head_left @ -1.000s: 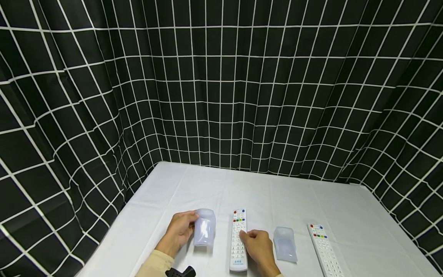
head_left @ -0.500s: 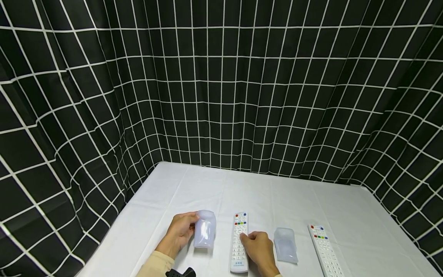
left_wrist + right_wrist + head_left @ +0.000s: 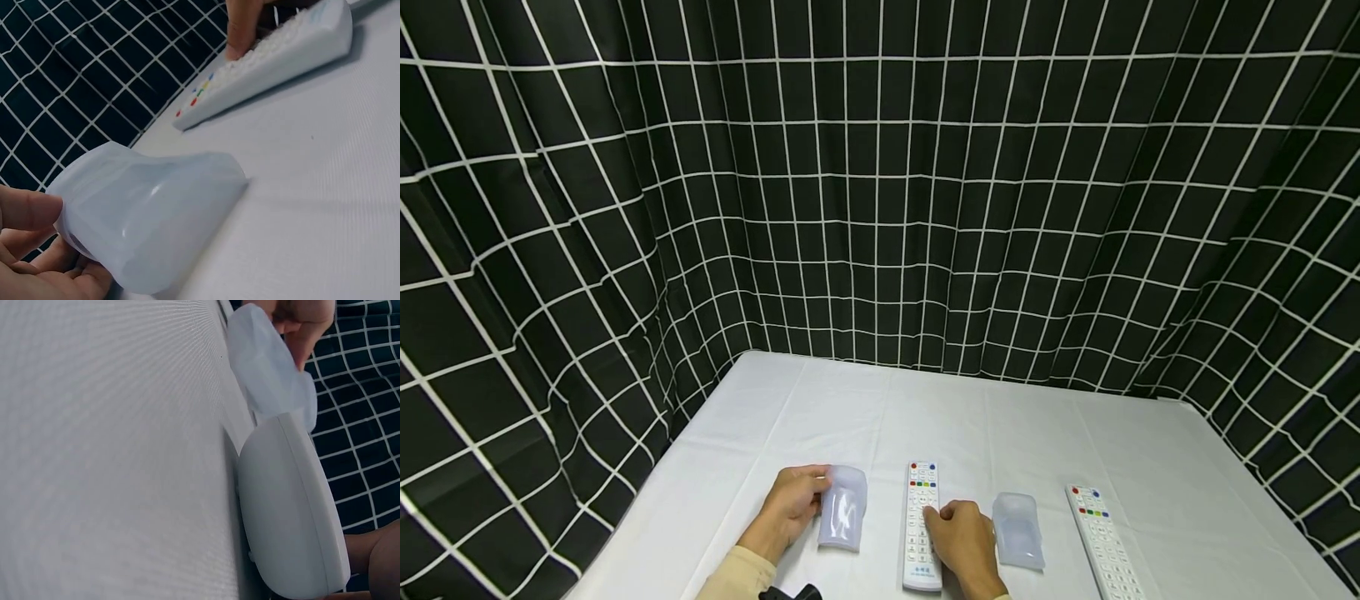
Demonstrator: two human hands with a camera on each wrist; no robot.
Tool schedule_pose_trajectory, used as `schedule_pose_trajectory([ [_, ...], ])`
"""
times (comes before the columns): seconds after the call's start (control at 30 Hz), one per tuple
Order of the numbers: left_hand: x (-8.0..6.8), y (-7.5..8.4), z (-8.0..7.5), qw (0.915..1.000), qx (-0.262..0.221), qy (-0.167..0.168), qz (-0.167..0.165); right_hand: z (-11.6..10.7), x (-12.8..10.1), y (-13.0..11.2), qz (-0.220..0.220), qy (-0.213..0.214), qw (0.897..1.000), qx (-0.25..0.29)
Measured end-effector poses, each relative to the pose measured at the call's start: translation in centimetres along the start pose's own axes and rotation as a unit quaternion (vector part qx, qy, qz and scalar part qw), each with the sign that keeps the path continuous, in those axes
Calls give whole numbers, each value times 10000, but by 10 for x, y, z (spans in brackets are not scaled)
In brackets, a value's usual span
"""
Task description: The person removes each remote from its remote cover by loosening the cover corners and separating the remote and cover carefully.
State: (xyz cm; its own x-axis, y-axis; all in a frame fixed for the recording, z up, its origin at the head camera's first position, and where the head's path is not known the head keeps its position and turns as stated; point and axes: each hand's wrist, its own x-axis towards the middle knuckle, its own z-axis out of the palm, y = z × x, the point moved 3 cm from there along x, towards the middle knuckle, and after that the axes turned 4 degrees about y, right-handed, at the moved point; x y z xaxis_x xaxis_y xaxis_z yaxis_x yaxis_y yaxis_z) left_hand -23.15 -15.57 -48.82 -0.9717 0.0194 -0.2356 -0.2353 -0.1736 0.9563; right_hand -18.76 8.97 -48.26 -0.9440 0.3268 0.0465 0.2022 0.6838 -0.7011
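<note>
A translucent whitish soft remote cover (image 3: pixel 842 512) is pinched at its upper left by my left hand (image 3: pixel 792 502). In the left wrist view the cover (image 3: pixel 162 212) bulges partly open, its other end low at the white cloth. To its right, my right hand (image 3: pixel 962 537) grips a white remote control (image 3: pixel 922 533) by its right side, thumb on the buttons. The right wrist view shows the remote's rounded end (image 3: pixel 290 506) close over the cloth, with the cover beyond it. The fingers beneath the remote are mostly hidden. Cover and remote lie apart, roughly parallel.
A second translucent cover (image 3: pixel 1018 537) lies flat just right of my right hand. Farther right lies another white remote (image 3: pixel 1105 542), cut off by the frame's bottom. Black curtains with a white grid (image 3: pixel 880 200) surround the white-covered table (image 3: pixel 820 400).
The left hand has brought the cover slightly down toward me. The held remote has shifted a little toward me and to the right. The second cover and second remote stay put.
</note>
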Motion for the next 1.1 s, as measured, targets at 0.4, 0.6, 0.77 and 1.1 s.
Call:
schedule_pose_trajectory([
  [0.4,0,1,-3,9703,2120,850,796,1,-2,-1,-65,50,10000,-13],
  [0.6,0,1,-7,9387,3025,1341,966,1,-5,-3,-71,-95,9999,90],
  [0.77,-4,3,-8,9363,3103,1317,989,-17,-13,-3,-237,-109,9996,147],
  [1.1,-27,47,-20,8860,3582,1835,2304,-117,-17,14,-1113,1498,9824,-114],
])
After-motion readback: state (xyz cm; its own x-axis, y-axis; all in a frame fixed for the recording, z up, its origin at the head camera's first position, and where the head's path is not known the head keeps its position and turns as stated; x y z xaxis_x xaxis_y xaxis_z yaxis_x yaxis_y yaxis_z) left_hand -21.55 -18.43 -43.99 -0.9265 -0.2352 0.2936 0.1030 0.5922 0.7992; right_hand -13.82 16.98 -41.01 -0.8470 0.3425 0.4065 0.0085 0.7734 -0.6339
